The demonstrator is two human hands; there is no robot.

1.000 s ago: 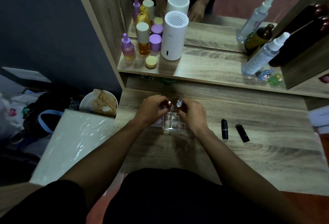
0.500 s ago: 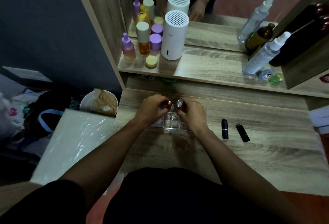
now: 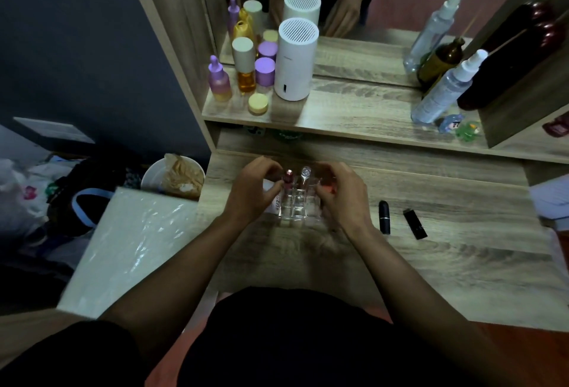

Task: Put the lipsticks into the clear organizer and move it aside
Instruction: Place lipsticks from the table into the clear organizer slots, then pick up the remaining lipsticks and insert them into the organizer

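The clear organizer stands on the desk's middle, between my hands. Two lipsticks stand upright in its far row, a red-topped one and a clear-topped one. My left hand pinches the red-topped lipstick from the left. My right hand is curled over the organizer's right side, closed on a small reddish lipstick that its fingers mostly hide. Two black lipsticks lie on the desk to the right of my right hand.
The raised shelf behind holds a white cylinder, purple and amber bottles and a spray bottle, with a mirror above. A white board and a bowl sit off the desk's left edge.
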